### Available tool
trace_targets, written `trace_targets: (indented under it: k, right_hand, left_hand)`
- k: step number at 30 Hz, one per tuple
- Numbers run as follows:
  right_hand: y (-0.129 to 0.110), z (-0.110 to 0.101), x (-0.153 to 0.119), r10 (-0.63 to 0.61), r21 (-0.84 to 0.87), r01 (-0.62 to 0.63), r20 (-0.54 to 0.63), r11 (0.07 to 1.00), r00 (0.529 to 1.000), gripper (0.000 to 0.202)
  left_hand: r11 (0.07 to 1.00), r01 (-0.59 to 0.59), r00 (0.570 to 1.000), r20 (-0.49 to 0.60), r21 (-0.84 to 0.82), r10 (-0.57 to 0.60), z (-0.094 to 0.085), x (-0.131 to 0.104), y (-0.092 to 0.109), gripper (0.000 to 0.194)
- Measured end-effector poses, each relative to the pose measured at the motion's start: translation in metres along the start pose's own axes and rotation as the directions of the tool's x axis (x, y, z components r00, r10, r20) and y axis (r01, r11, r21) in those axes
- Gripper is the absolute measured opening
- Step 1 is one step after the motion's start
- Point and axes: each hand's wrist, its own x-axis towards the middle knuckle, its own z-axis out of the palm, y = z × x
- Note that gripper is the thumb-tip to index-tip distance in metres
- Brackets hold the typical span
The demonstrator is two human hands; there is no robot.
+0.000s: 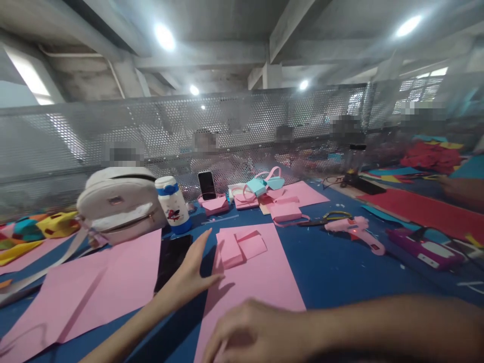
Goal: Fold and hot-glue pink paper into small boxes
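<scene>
My left hand (pixel 194 264) is open, thumb and fingers spread, beside the left edge of a pink paper sheet (pixel 264 287). Right by its fingers, a small folded pink paper piece (pixel 230 249) with a flap lies on that sheet. My right hand (pixel 251 327) is lower down, over the near part of the sheet, with bent fingers. The frame's bottom edge cuts off its fingertips, so whether they grip anything is hidden. Left of my left hand lies a dark phone-like slab (pixel 176 254), partly behind the wrist.
Farther back stand a white backpack (pixel 117 201), a bottle (pixel 172 204), a propped phone (pixel 206 185) and small pink paper bags (pixel 285 210). To the right lie scissors (pixel 321 220), a pink glue gun (pixel 353 229) and a purple box (pixel 425 249). Large pink sheets (pixel 102 282) spread left.
</scene>
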Motion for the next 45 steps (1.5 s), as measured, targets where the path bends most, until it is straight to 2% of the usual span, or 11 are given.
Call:
trace_targets:
  k: [3, 7, 15, 20, 24, 30, 34, 36, 40, 43, 45]
  right_hand:
    - [0.014, -0.034, -0.001, 0.167, 0.184, -0.111, -0.325, 0.977, 0.931, 0.019]
    - [0.04, -0.071, -0.012, 0.135, 0.029, -0.149, -0.617, 0.988, 0.775, 0.018]
    - [0.079, -0.103, -0.034, -0.122, -0.27, -0.164, -0.793, 0.949, 0.597, 0.025]
    - [0.071, -0.1, -0.04, -0.299, -0.535, -0.18, -0.685, 0.825, 0.664, 0.038]
    - [0.066, -0.099, -0.043, -0.344, -0.582, -0.183, -0.674, 0.792, 0.653, 0.008]
    - [0.058, -0.099, -0.045, -0.364, -0.606, -0.133, -0.623, 0.784, 0.693, 0.006]
    - [0.058, -0.103, -0.048, -0.42, -0.62, -0.128, -0.655, 0.774, 0.628, 0.049]
    - [0.06, -0.108, -0.05, -0.397, -0.64, -0.132, -0.611, 0.757, 0.685, 0.052]
    - [0.066, -0.115, -0.052, -0.321, -0.731, -0.068, -0.38, 0.679, 0.868, 0.027]
    - [0.068, -0.115, -0.053, -0.331, -0.817, -0.064, -0.302, 0.573, 0.894, 0.03]
    - [0.067, -0.113, -0.053, -0.341, -0.873, -0.077, -0.268, 0.482, 0.901, 0.028]
  left_hand:
    - [0.986, 0.068, 0.993, 0.102, -0.149, -0.053, 0.017, 0.032, -0.006, 0.12]
    - [0.981, 0.088, 0.99, 0.123, -0.171, -0.067, 0.034, 0.058, -0.004, 0.137]
    - [0.951, 0.147, 0.989, 0.044, -0.274, -0.14, 0.034, 0.065, 0.009, 0.12]
    - [0.912, 0.164, 0.986, 0.066, -0.376, -0.15, 0.04, 0.059, 0.017, 0.114]
    - [0.884, 0.147, 0.989, 0.081, -0.443, -0.124, 0.051, 0.043, 0.021, 0.102]
    - [0.92, 0.056, 0.988, 0.152, -0.387, 0.004, 0.043, 0.034, 0.024, 0.097]
    - [0.95, 0.014, 0.953, 0.291, -0.313, 0.081, 0.022, 0.036, 0.03, 0.105]
    - [0.962, -0.034, 0.936, 0.329, -0.271, 0.126, 0.015, 0.037, 0.031, 0.103]
    - [0.962, -0.077, 0.931, 0.325, -0.262, 0.163, 0.012, 0.039, 0.027, 0.096]
    - [0.972, -0.178, 0.97, 0.139, -0.151, 0.199, 0.016, 0.041, 0.023, 0.064]
    - [0.963, -0.269, 0.963, -0.027, -0.003, 0.269, 0.019, 0.041, 0.024, 0.044]
